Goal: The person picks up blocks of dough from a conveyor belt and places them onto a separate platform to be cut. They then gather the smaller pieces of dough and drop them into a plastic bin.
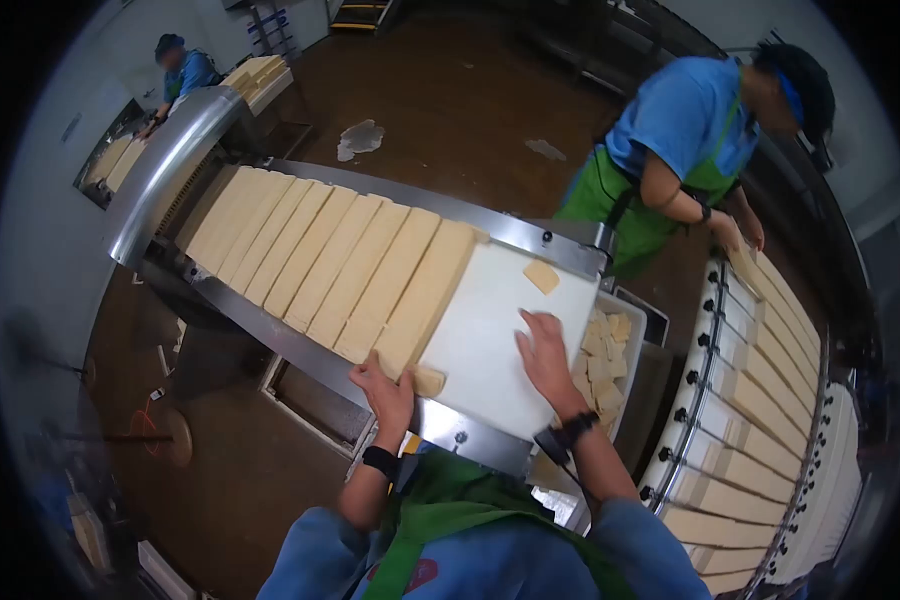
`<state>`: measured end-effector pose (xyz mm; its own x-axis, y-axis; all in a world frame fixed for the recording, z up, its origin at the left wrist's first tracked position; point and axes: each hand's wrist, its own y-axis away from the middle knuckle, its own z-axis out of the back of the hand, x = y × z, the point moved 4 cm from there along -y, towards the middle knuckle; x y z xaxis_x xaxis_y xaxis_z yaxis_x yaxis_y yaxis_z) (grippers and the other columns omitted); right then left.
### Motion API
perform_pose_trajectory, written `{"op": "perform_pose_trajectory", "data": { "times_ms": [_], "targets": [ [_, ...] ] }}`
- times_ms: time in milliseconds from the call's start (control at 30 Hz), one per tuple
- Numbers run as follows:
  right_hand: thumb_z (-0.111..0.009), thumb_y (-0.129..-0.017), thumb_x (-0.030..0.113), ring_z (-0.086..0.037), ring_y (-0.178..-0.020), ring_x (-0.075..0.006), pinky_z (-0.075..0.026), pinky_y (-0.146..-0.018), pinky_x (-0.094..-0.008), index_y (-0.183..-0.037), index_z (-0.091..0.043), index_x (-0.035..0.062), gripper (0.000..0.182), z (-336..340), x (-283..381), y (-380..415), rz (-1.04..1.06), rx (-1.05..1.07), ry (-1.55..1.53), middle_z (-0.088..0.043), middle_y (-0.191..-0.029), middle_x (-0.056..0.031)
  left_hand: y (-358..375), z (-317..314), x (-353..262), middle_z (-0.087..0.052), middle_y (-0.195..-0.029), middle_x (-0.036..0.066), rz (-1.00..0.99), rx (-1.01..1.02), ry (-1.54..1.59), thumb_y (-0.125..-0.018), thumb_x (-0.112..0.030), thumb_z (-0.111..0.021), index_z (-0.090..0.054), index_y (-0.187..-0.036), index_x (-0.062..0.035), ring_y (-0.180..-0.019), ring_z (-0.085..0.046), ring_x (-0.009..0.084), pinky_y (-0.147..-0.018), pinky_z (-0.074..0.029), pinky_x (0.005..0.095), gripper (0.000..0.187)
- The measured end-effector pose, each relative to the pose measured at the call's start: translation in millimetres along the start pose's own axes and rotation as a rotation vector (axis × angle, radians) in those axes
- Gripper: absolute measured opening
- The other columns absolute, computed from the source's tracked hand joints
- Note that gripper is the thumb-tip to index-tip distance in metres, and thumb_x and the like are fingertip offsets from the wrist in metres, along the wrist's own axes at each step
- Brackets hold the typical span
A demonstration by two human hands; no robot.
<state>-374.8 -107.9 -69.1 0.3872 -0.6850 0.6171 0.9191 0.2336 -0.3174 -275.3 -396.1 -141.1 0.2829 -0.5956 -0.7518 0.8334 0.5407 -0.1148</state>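
Long pale bread loaves (340, 260) lie side by side across the conveyor, which runs out from under a curved metal hood. My left hand (385, 393) is closed around the near end of the last loaf (425, 300), thumb and fingers against it. Beside that thumb, a small end piece of bread (428, 381) stands at the loaf's corner. Over the white conveyor surface (480, 330) my right hand (547, 358) is open, its fingers apart and nothing in them. A single square slice (542, 276) rests flat beyond the right hand's fingertips.
A bin (605, 350) of loose bread pieces stands right of the conveyor end. Farther right, a co-worker (685, 140) handles loaves on a curved conveyor (750, 420). Another person (185, 75) works behind the metal hood (165, 165). Metal rails (460, 425) edge my conveyor.
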Motion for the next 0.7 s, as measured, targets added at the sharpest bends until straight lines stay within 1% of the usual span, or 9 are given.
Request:
{"op": "perform_pose_trajectory", "data": {
  "times_ms": [67, 167, 233, 267, 300, 400, 533, 600, 700],
  "targets": [
    [-0.069, -0.093, 0.014, -0.054, -0.109, -0.0397, -0.045, -0.099, -0.0484, -0.132, -0.063, -0.0022, 0.042, -44, 3, -66, 0.074, 0.036, 0.001, -0.059, -0.115, -0.0211, -9, 9, -14, -0.038, -0.13, 0.029, 0.02, 0.025, -0.027, -0.082, -0.017, -0.083, -0.045, -0.144, 0.004, -0.12, -0.048, 0.048, -0.106, -0.043, 0.05, 0.076],
    [-0.072, -0.091, 0.02, -0.053, -0.111, -0.0376, -0.043, -0.098, -0.0491, -0.13, -0.064, -0.001, 0.045, -95, -2, -138, 0.044, 0.089, 0.089, -0.058, -0.117, -0.019, -19, 11, -17, -0.039, -0.129, 0.028, 0.051, 0.084, -0.095, -0.078, -0.016, -0.085, -0.045, -0.144, 0.0027, -0.117, -0.051, 0.0483, -0.102, -0.046, 0.0501, 0.079],
    [-0.073, -0.089, 0.023, -0.051, -0.115, -0.0338, -0.042, -0.099, -0.0467, -0.134, -0.063, 0.0011, 0.051, -117, -6, -169, -0.003, 0.097, 0.259, -0.057, -0.12, -0.0164, -20, 15, -23, -0.039, -0.129, 0.028, 0.076, 0.172, -0.083, -0.078, -0.016, -0.085, -0.045, -0.144, 0.0016, -0.116, -0.052, 0.0472, -0.102, -0.047, 0.0494, 0.08],
    [-0.075, -0.088, 0.026, -0.05, -0.117, -0.0319, -0.039, -0.1, -0.0482, -0.131, -0.065, 0.0029, 0.05, -125, -10, -180, -0.033, 0.131, 0.287, -0.056, -0.121, -0.0145, -19, 13, -21, -0.039, -0.128, 0.027, 0.08, 0.182, -0.074, -0.078, -0.016, -0.086, -0.043, -0.144, 0.0004, -0.115, -0.052, 0.0469, -0.101, -0.047, 0.0496, 0.081],
    [-0.075, -0.088, 0.026, -0.05, -0.117, -0.0319, -0.039, -0.1, -0.0482, -0.131, -0.065, 0.0029, 0.05, -132, -12, -186, -0.029, 0.136, 0.285, -0.056, -0.121, -0.0145, -20, 14, -21, -0.039, -0.128, 0.027, 0.086, 0.178, -0.075, -0.078, -0.016, -0.086, -0.043, -0.144, 0.0004, -0.115, -0.052, 0.0469, -0.101, -0.047, 0.0496, 0.081],
    [-0.075, -0.088, 0.033, -0.046, -0.121, -0.0303, -0.034, -0.102, -0.0543, -0.121, -0.065, 0.0064, 0.044, -148, -19, -198, -0.052, 0.146, 0.447, -0.053, -0.123, -0.0124, -21, 15, -25, -0.039, -0.127, 0.026, 0.098, 0.2, -0.035, -0.076, -0.017, -0.087, -0.04, -0.144, -0.0011, -0.115, -0.051, 0.0469, -0.096, -0.049, 0.0501, 0.084],
    [-0.074, -0.087, 0.037, -0.046, -0.12, -0.0308, -0.034, -0.101, -0.0546, -0.124, -0.066, 0.0084, 0.047, -152, -8, -201, -0.084, 0.15, 0.498, -0.053, -0.123, -0.012, -24, 14, -32, -0.038, -0.128, 0.026, 0.12, 0.218, -0.041, -0.076, -0.018, -0.087, -0.04, -0.145, -0.0015, -0.117, -0.051, 0.0473, -0.096, -0.049, 0.0505, 0.085],
    [-0.077, -0.084, 0.038, -0.047, -0.116, -0.0307, -0.034, -0.097, -0.0509, -0.122, -0.07, 0.0102, 0.047, -153, 0, -204, -0.104, 0.164, 0.558, -0.055, -0.117, -0.0122, -22, 11, -31, -0.038, -0.129, 0.026, 0.147, 0.228, -0.065, -0.077, -0.02, -0.087, -0.039, -0.146, -0.002, -0.118, -0.05, 0.048, -0.096, -0.048, 0.0515, 0.086],
    [-0.077, -0.084, 0.041, -0.048, -0.115, -0.0312, -0.034, -0.095, -0.05, -0.119, -0.072, 0.0116, 0.045, -151, -1, -208, -0.161, 0.161, 0.559, -0.055, -0.114, -0.0121, -20, 8, -31, -0.038, -0.13, 0.026, 0.142, 0.219, -0.073, -0.077, -0.023, -0.088, -0.038, -0.146, -0.0024, -0.119, -0.05, 0.0487, -0.097, -0.048, 0.0528, 0.087]
  ]
}}
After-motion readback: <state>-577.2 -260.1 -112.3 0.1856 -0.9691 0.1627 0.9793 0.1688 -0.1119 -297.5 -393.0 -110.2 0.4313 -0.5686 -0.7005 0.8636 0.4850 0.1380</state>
